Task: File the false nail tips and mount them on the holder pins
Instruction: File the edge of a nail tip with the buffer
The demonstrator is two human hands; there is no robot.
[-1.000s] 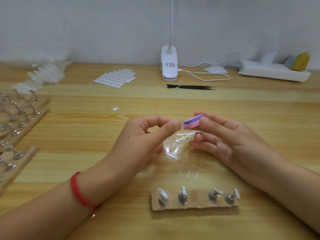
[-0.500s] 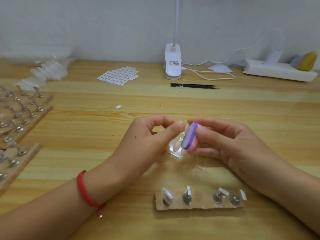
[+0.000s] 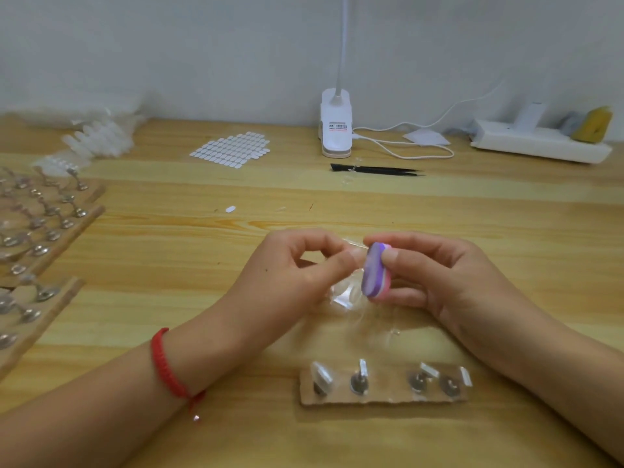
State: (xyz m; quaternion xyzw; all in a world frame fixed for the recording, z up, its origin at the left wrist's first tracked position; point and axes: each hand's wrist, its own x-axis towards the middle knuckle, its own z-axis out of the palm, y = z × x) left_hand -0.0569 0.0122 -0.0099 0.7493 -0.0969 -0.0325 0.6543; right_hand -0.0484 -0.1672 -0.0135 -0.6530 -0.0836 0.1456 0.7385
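The right hand (image 3: 449, 282) grips a small purple and pink file block (image 3: 376, 271) between thumb and fingers, standing it nearly upright with its purple face turned toward the left hand. The left hand (image 3: 297, 275) has thumb and forefinger curled together in a pinch just beside the block, on a clear nail tip (image 3: 354, 244) that is only faintly visible at the fingertips. Whether the tip touches the block cannot be made out. Both hands hover above the surface (image 3: 169, 298). A red bracelet (image 3: 165, 363) circles the left wrist.

Directly under the hands lies a loose cluster of clear nail tips (image 3: 344, 295) on the wood. Nearer the person sits a short cardboard holder strip (image 3: 385, 398) carrying four metal pins (image 3: 359, 383) in a row, each topped with a pale tip.

Along the left edge stand more holder racks (image 3: 44, 224) with many pins, and behind them a heap of whitish packaged tips (image 3: 98, 140). Farther back lie a sheet of adhesive tabs (image 3: 233, 148), black tweezers (image 3: 378, 169), a white clip lamp base (image 3: 336, 126) with its cable, and a white power strip (image 3: 540, 145) against the wall.
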